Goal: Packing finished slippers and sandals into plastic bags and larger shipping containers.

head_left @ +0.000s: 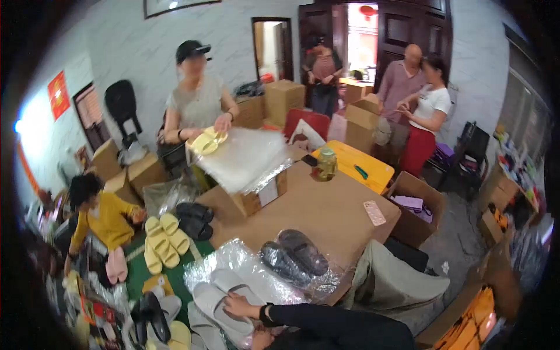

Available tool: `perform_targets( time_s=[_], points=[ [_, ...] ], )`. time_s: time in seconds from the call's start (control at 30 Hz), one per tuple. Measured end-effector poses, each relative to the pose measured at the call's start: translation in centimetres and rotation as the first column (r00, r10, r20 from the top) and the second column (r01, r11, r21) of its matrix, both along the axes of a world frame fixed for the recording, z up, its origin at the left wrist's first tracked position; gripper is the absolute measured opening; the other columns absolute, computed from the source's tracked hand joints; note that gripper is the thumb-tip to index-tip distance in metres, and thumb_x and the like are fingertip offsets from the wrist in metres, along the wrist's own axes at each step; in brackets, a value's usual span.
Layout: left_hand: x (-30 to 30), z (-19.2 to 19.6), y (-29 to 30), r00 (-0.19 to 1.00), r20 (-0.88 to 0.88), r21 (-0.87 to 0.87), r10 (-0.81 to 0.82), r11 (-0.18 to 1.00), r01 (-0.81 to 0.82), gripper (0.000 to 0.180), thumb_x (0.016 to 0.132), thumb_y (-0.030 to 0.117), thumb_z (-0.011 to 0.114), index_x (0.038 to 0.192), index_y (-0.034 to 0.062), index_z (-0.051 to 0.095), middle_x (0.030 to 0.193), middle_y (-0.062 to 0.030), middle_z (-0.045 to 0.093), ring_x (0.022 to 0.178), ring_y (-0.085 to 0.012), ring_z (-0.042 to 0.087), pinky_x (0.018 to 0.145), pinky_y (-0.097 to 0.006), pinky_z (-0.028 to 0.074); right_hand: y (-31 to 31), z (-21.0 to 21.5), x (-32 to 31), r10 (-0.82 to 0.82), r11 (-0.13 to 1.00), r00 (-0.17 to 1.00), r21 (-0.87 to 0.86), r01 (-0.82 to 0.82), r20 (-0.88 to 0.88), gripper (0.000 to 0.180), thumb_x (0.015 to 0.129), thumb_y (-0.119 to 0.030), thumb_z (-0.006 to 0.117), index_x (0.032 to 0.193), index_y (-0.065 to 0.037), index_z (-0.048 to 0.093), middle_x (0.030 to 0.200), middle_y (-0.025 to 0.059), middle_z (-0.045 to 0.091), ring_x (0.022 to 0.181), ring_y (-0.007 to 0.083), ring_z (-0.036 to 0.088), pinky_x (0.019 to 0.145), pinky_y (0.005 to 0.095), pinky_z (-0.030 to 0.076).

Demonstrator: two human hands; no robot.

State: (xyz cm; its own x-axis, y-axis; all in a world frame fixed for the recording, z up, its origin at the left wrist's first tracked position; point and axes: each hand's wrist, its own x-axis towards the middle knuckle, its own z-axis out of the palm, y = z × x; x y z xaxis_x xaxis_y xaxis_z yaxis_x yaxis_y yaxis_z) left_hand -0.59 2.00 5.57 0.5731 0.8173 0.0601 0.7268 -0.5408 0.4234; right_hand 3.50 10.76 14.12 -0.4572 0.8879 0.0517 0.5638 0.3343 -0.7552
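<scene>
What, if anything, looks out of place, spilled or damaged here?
Nothing visibly spilled or damaged. Mildly odd: a pink phone lies near the brown table's right edge, and a jar stands on the same surface as the dark slippers, seemingly personal things among goods.

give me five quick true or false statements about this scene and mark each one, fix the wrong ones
1. The camera wearer's wristbanded hand touches the pale grey slippers. True.
2. The slippers lying at the right end of the clear plastic sheet are bright yellow. False: they are dark slippers.
3. The person in the black cap has both hands at a pair of yellow slippers. True.
4. The pink phone lies on the floor. False: it lies on the brown tabletop.
5. The open carton right of the tabletop holds light purple items. True.
</scene>
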Motion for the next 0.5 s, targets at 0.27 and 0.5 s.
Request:
perform_targets(
  time_s=[0.27,0.5],
  points=[
    [-2.5,7.5,-4.2,0.889,-0.086,-0.138,0.449,0.879,-0.457,0.042,0.085,0.025,0.049,0.122,0.0051,0.048,0.122,-0.0314,0.042,0.111,-0.0479,0.039,0.092,-0.053,0.031,-2.7,7.0,11.4,0.001,0.936,0.912,0.322,0.144,-0.411,0.036,0.076,-0.025,0.058,0.102,0.000,0.055,0.106,0.0212,0.050,0.102,0.0381,0.045,0.088,0.0438,0.035],
    [-4.2,4.4,-3.0,0.940,-0.209,0.232,0.270,0.948,-0.220,0.052,0.078,0.041,0.054,0.112,0.0026,0.052,0.116,-0.0304,0.047,0.106,-0.0469,0.044,0.087,-0.053,0.036,-3.4,6.0,20.3,0.102,0.939,0.982,0.342,-0.042,-0.160,0.023,0.070,-0.022,0.061,0.079,-0.001,0.055,0.100,0.0174,0.050,0.094,0.0351,0.048,0.081,0.0428,0.038]
  ],
)
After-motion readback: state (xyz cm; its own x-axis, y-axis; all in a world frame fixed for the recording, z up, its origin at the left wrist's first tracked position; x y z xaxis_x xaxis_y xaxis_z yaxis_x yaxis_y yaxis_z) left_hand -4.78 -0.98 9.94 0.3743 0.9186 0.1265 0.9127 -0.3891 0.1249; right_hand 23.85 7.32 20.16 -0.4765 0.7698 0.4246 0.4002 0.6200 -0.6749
